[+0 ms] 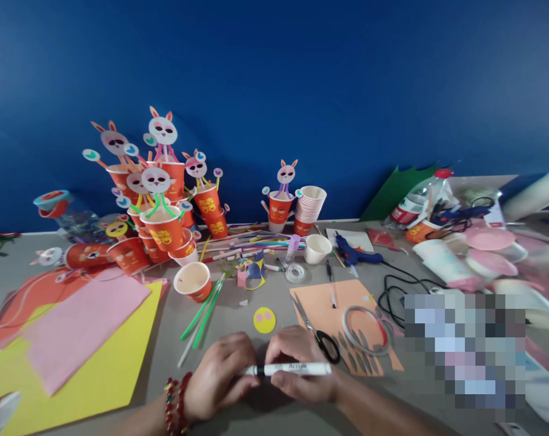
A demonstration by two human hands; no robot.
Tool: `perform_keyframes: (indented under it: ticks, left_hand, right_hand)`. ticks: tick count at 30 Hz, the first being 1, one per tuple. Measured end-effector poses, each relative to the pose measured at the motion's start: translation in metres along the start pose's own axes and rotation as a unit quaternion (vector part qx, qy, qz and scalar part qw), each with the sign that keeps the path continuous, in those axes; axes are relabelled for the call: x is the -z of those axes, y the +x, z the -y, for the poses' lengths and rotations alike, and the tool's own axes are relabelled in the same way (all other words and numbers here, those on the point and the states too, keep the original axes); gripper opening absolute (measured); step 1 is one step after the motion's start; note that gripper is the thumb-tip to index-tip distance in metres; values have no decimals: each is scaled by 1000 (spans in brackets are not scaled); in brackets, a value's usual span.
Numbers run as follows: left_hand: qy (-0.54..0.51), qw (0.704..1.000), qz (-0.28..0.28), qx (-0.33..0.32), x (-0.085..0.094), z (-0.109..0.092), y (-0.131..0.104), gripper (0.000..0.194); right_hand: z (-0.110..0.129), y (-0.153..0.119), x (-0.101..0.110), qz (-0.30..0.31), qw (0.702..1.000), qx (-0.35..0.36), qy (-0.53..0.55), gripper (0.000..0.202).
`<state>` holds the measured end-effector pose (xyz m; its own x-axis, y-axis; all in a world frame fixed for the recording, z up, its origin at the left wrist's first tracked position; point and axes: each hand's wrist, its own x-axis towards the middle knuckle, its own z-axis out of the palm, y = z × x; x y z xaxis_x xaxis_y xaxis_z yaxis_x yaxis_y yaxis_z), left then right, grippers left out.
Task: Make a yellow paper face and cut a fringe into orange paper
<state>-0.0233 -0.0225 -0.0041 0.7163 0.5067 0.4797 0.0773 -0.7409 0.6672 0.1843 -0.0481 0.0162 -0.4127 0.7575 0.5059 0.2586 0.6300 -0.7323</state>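
A white acrylic marker (pixel 297 369) lies level between my hands, low in the middle of the view. My left hand (pixel 220 366), with beaded bracelets at the wrist, is closed on the marker's left end by the black band. My right hand (pixel 297 345) grips the barrel with thumb and curled fingers. Just beyond them a yellow paper disc (pixel 264 320) with two pink spots lies flat on the table. Black-handled scissors (pixel 317 333) rest beside my right hand on orange paper (pixel 347 290). Green and white straws (pixel 204 312) lie beyond my left hand.
Red paper cups (pixel 163 233) with rabbit figures crowd the back left. Yellow paper (pixel 133 357) and pink paper (pixel 88 321) cover the left side. A stack of cups (pixel 311 206), a blue glue gun (pixel 359 251) with cable, tape roll (pixel 368 330) and bottle (pixel 415 197) stand or lie to the right.
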Motion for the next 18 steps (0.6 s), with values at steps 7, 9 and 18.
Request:
perform_keyframes:
  ticks: [7, 9, 18]
  left_hand:
    - [25, 999, 14, -16, 0, 0, 3, 37]
    - [32, 999, 15, -19, 0, -1, 3, 38]
    - [34, 998, 20, -46, -2, -4, 4, 40]
  right_hand:
    - [5, -5, -4, 9, 999, -31, -37, 32]
    - [5, -7, -5, 16, 999, -27, -44, 29]
    - [5, -11, -9, 32, 998, 25, -45, 14]
